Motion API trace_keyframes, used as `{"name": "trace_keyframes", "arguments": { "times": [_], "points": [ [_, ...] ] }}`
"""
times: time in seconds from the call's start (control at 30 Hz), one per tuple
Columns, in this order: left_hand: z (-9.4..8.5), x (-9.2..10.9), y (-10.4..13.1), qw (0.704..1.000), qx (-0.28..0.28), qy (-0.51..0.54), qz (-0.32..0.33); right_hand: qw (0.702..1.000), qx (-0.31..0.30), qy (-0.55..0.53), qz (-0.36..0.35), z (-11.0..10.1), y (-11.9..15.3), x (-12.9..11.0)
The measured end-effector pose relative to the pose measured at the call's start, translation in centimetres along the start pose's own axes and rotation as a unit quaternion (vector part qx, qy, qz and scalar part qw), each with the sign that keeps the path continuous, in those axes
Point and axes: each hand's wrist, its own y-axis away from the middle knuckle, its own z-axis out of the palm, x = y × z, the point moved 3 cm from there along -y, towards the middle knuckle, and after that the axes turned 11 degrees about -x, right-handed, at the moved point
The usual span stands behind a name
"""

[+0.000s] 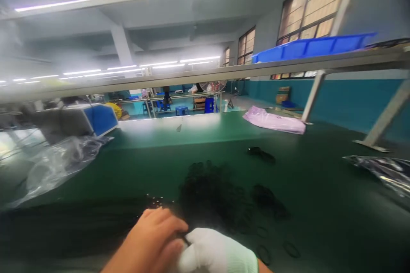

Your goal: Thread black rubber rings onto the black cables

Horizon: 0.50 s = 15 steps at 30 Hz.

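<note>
My bare left hand [155, 236] is at the bottom middle, its fingers curled and pressed together. Against it is my right hand [213, 249] in a white knit glove with a pale green cuff, also closed. A thin dark bit shows between the two hands, too blurred and covered to name. Just beyond them lies a heap of black rubber rings [211, 192] on the green tabletop [153, 166]. Two loose rings [263, 254] lie right of the glove. To the left, long blurred dark strands [70, 226] stretch along the table front.
A smaller black clump [269, 200] and a dark object [261, 153] lie right of the heap. Clear plastic [64, 162] is at left, a pink bag [273, 120] at the back, a plastic-wrapped bundle [382, 172] at right. A shelf [237, 71] holding a blue tray [314, 47] crosses above.
</note>
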Motion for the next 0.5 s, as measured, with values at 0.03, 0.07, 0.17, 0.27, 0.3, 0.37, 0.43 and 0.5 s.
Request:
{"name": "trace_keyframes", "arguments": {
  "times": [0.03,0.07,0.17,0.27,0.3,0.37,0.43,0.5],
  "points": [
    [0.0,0.7,-0.8,0.999,-0.021,0.028,-0.035,0.999,-0.005,-0.028,-0.015,-0.1,0.1,0.3],
    [0.1,1.2,-1.5,0.996,-0.035,0.053,-0.056,0.998,-0.013,-0.061,-0.029,-0.2,0.3,0.6],
    [-0.2,1.7,-2.5,0.990,-0.039,0.110,-0.075,0.985,-0.045,-0.153,-0.061,-0.3,1.0,0.9],
    [-0.5,1.8,-2.8,0.987,-0.055,0.149,-0.030,0.975,-0.077,-0.197,-0.064,-0.2,1.4,0.8],
    [-0.6,1.9,-2.9,0.986,-0.064,0.154,-0.017,0.973,-0.085,-0.206,-0.062,-0.2,1.3,0.8],
    [-0.8,2.1,-3.3,0.986,-0.071,0.149,-0.006,0.971,-0.089,-0.215,-0.059,-0.2,1.0,0.7],
    [-0.9,2.1,-3.7,0.987,-0.070,0.141,-0.006,0.972,-0.080,-0.211,-0.057,-0.2,0.6,0.8],
    [-0.5,1.9,-4.2,0.987,-0.063,0.149,-0.005,0.977,-0.065,-0.196,-0.061,-0.3,0.5,0.8]
  ]
}}
